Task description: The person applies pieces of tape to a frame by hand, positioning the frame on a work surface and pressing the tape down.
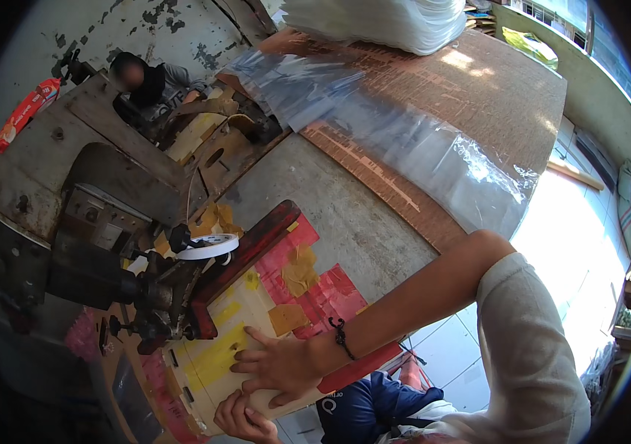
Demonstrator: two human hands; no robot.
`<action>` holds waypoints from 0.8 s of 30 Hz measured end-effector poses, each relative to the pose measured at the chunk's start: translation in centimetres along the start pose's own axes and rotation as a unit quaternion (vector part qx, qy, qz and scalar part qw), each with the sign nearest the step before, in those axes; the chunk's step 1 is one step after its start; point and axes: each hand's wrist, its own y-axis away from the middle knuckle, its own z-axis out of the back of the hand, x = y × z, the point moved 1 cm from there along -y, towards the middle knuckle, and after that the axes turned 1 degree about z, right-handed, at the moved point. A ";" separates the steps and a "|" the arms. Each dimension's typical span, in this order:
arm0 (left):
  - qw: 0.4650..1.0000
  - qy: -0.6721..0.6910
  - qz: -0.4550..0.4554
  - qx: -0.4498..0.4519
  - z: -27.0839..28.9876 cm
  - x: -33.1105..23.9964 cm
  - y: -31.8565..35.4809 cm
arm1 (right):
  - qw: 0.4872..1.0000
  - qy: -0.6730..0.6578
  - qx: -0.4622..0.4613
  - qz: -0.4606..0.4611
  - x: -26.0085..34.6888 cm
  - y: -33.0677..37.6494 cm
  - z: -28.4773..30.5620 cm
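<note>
My right hand (275, 362) lies flat with fingers spread on a cream board (256, 311) patched with yellow, red and brown tape. A black cord is around that wrist. My left hand (245, 419) is just below it, fingers curled around the board's near edge. The board sits on the bed of an old grey metal machine (86, 214), against a dark red bar (252, 248). A white tape roll (210, 246) rests on the machine's dark head right above the board.
A clear plastic sheet (397, 140) lies across a brown wooden table (493, 96), with a stack of white plastic (382, 22) at its far end. Another person (156, 81) sits behind the machine. An orange-red packet (27, 111) lies on the machine's top left.
</note>
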 end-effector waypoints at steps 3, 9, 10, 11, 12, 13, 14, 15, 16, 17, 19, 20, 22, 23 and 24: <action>1.000 0.004 0.009 -0.029 -0.3 -0.5 -0.1 | 1.000 -0.013 -0.005 0.001 -0.1 0.4 0.1; 1.000 0.002 0.005 -0.021 0.3 -0.6 -0.5 | 1.000 -0.010 -0.010 0.006 0.1 0.2 0.4; 1.000 0.006 0.004 -0.019 0.3 -0.6 -0.5 | 1.000 -0.006 -0.010 0.003 0.0 0.2 0.4; 1.000 0.010 0.004 -0.017 0.3 -0.6 -0.5 | 1.000 -0.002 -0.011 -0.001 0.0 0.2 0.4; 1.000 0.008 0.005 -0.020 0.3 -0.6 -0.5 | 1.000 -0.002 -0.011 0.005 0.0 0.2 0.4; 1.000 0.003 0.008 -0.022 0.2 -0.6 -0.5 | 1.000 0.001 -0.008 0.002 0.1 0.2 0.4; 1.000 0.001 0.011 -0.028 0.2 -0.6 -0.4 | 1.000 0.005 -0.005 -0.001 0.1 0.2 0.5; 0.999 -0.001 0.014 -0.034 0.2 -0.6 -0.5 | 1.000 0.005 -0.005 0.003 0.1 0.2 0.6; 0.999 -0.005 0.015 -0.036 0.2 -0.7 -0.5 | 1.000 0.006 0.002 -0.001 0.2 0.3 0.6; 0.999 -0.001 0.011 -0.031 0.3 -0.7 -0.6 | 1.000 0.007 0.009 -0.006 0.2 0.2 0.7; 1.000 0.000 0.010 -0.026 0.4 -0.8 -0.6 | 1.000 0.006 0.012 -0.005 0.2 0.3 0.8; 1.000 0.004 0.008 -0.026 0.4 -0.7 -0.6 | 1.000 0.004 0.014 -0.007 0.3 0.2 0.9; 1.000 0.006 0.008 -0.025 0.4 -0.8 -0.7 | 1.000 0.003 0.014 -0.006 0.2 0.3 0.9; 1.000 0.006 0.008 -0.026 0.4 -0.9 -0.7 | 1.000 0.003 0.013 -0.007 0.2 0.2 0.8; 1.000 0.007 0.007 -0.027 0.4 -1.0 -0.7 | 1.000 0.003 0.014 -0.005 0.2 0.3 0.9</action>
